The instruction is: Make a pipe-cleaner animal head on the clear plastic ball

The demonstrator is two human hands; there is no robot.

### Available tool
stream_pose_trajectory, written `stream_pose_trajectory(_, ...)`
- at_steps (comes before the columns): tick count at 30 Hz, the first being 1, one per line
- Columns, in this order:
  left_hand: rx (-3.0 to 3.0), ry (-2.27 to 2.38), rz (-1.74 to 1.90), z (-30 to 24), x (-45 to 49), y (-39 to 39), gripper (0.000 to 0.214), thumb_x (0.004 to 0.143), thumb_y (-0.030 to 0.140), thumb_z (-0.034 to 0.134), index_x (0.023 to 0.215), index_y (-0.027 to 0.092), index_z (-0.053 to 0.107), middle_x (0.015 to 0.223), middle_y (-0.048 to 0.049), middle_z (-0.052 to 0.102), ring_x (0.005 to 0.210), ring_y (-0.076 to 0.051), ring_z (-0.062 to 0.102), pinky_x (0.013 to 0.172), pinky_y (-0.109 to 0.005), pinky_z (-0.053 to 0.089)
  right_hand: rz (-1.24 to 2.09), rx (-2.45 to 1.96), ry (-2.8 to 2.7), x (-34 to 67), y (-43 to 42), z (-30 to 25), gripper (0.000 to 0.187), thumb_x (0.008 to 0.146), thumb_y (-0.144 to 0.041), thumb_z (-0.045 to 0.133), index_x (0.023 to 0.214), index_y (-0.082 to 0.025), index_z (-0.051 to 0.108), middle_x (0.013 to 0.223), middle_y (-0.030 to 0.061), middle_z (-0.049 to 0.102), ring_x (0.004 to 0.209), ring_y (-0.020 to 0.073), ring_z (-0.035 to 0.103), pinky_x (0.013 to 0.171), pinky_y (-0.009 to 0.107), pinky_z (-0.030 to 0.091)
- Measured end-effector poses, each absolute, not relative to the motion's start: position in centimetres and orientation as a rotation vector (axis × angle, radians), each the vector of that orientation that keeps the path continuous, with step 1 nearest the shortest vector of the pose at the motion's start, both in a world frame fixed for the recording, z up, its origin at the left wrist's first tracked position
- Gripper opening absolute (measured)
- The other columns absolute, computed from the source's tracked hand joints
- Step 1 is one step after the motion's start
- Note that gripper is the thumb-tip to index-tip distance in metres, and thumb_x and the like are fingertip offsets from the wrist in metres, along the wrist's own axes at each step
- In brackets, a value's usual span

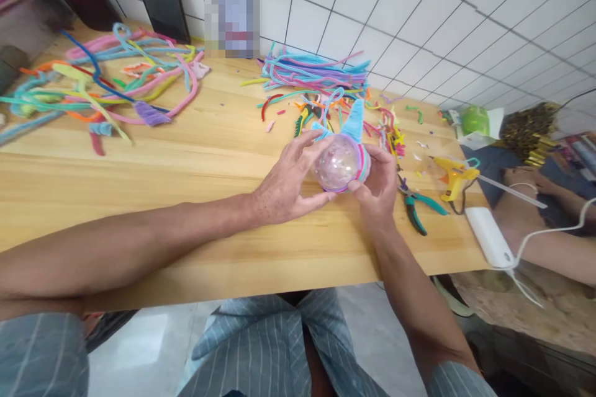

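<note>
Between my two hands, above the wooden table, is a clear round ball (336, 164). Purple, pink and teal pipe cleaner bands circle its right side, and a light blue pointed pipe cleaner piece (354, 119) stands up from its top. My left hand (300, 178) curves around the ball's left side, thumb below and fingers above. On the right side my right hand (379, 183) grips the banded edge, its thumb in front. Another light blue pipe cleaner shape (321, 130) shows by my left fingertips; whether it joins the ball I cannot tell.
Loose pipe cleaners (153, 74) spread over the table's left, with a bundle (316, 71) along the wall. Pliers (419, 205), a yellow glue gun (454, 177) and a white power strip (488, 237) lie at right. Another person's arm (544, 236) rests beyond the table's right edge.
</note>
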State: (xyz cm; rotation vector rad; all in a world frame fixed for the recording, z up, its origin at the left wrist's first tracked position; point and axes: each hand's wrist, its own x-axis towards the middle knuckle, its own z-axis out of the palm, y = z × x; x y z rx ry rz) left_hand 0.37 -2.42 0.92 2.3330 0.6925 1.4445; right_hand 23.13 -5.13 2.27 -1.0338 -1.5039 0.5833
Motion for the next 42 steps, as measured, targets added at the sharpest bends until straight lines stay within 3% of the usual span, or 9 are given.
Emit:
stream_pose_trajectory(6, 2.393, 0.655, 1.36, 0.4, 0.2, -2.4, 0.085, 0.097, 0.039, 0.079, 0.17, 0.031, 0.035, 0.17, -0.0206, 0.042, 0.163, -0.039, 0.041, 0.133, -0.064, 0.04, 0.445, -1.124, -1.723, 22.2, -6.4, 3.0, 0.062, 0.083, -0.037, 0.08, 0.141, -0.034, 0.059, 0.154, 0.0109, 0.059, 0.149, 0.0372, 0.055, 0.098, 0.052, 0.065)
stream_pose_trajectory(14, 2.436, 0.641, 1.361, -0.3, -0.1, -1.9, 0.081, 0.097, 0.033, 0.079, 0.167, 0.036, 0.037, 0.166, -0.0171, 0.041, 0.16, -0.036, 0.044, 0.125, -0.061, 0.051, 0.317, -1.118, -1.867, 21.9, -6.1, 3.4, 0.067, 0.08, -0.023, 0.078, 0.143, -0.033, 0.058, 0.147, 0.0119, 0.063, 0.142, 0.037, 0.06, 0.108, 0.06, 0.061)
stream_pose_trajectory(24, 2.514, 0.573, 1.374, -0.2, -0.4, -1.6, 0.06, 0.1, 0.034, 0.077, 0.153, 0.034, 0.049, 0.157, -0.0149, 0.049, 0.151, -0.031, 0.053, 0.122, -0.058, 0.055, 0.416, -1.151, -1.841, 21.7, -5.9, 3.3, 0.066, 0.079, -0.021, 0.078, 0.14, -0.034, 0.058, 0.144, 0.0106, 0.065, 0.136, 0.0354, 0.063, 0.105, 0.057, 0.063)
stream_pose_trajectory(42, 2.549, 0.59, 1.345, 0.0, -0.6, -1.2, 0.047, 0.102, 0.047, 0.075, 0.141, 0.032, 0.055, 0.148, -0.0134, 0.057, 0.141, -0.03, 0.059, 0.115, -0.055, 0.056, 0.39, -1.139, -1.859, 21.8, -5.5, 3.5, 0.064, 0.077, -0.02, 0.077, 0.137, -0.03, 0.061, 0.139, 0.01, 0.068, 0.131, 0.0339, 0.066, 0.111, 0.055, 0.058)
